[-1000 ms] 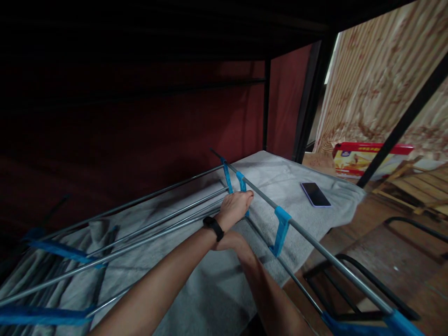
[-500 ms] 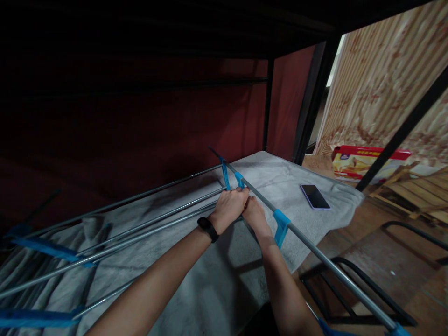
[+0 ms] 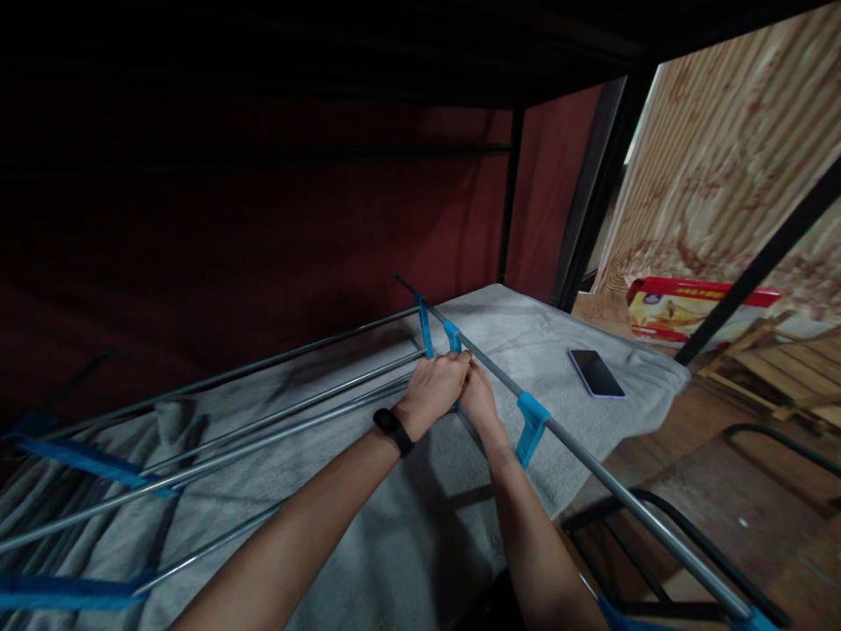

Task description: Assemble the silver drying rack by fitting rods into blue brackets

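A frame of metal tubes and blue plastic connectors lies over a grey blanket (image 3: 387, 526). My left hand (image 3: 434, 386), with a black band (image 3: 392, 431) at its wrist, is closed beside a blue connector (image 3: 452, 336) on the long metal tube (image 3: 490, 364). Pressed against it, my right hand (image 3: 478, 394) is closed too. A shorter tube (image 3: 470, 426) comes out from under both hands, and their fingers seem wrapped round it, though the fingertips are hidden. Another blue connector (image 3: 532, 421) sits by my right forearm. Thin metal rods (image 3: 282, 427) run left from my left hand.
A phone (image 3: 597, 374) rests on the blanket to the right. Black bunk posts (image 3: 512, 193) and a dark red wall (image 3: 328, 228) stand behind. Black metal rails (image 3: 683, 543), a wooden slatted piece (image 3: 788, 364) and a red-yellow box (image 3: 696, 311) are beyond the bed's edge.
The view has shifted slightly, so the phone and box appear a little further right. My hands keep the same place on the frame, with the right wrist turned slightly.
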A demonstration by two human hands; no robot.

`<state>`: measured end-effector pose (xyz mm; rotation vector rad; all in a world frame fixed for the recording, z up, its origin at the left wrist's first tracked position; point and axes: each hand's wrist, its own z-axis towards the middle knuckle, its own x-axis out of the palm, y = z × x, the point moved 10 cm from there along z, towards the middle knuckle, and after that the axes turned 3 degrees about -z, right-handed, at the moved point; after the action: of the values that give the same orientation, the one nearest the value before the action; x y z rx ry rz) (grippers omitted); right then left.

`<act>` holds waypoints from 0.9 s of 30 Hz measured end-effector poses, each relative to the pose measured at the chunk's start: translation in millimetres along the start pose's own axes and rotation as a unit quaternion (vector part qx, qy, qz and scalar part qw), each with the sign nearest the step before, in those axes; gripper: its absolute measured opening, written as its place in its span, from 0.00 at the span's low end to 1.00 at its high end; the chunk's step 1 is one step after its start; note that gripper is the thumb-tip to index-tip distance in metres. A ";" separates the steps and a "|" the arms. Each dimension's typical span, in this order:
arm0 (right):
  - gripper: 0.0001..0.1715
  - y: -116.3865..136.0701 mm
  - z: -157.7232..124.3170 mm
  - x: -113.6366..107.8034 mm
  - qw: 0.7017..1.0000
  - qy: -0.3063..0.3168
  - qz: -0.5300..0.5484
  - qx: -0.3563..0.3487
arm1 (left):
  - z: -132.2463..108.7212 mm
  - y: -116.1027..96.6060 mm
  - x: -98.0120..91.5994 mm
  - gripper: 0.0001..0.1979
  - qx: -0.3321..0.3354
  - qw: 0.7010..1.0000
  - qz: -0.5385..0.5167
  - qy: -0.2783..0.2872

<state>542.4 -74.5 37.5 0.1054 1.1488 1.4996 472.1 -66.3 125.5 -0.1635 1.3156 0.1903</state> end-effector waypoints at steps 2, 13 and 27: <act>0.13 -3.2 0.8 1.2 1.000 -0.001 0.001 0.005 | 1.1 2.4 -2.2 0.13 -0.010 1.000 0.002 -0.001; 0.15 5.1 4.3 -3.1 0.999 0.029 -0.013 0.028 | 6.9 16.2 -8.0 0.18 -0.109 0.994 0.011 -0.019; 0.23 1.5 4.5 -0.6 0.998 0.039 0.014 0.048 | 13.2 35.8 -12.2 0.20 -0.172 0.985 0.019 -0.022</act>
<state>544.4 -72.1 41.1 0.1292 1.2873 1.4836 473.3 -29.1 140.2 -0.4250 1.2344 0.4519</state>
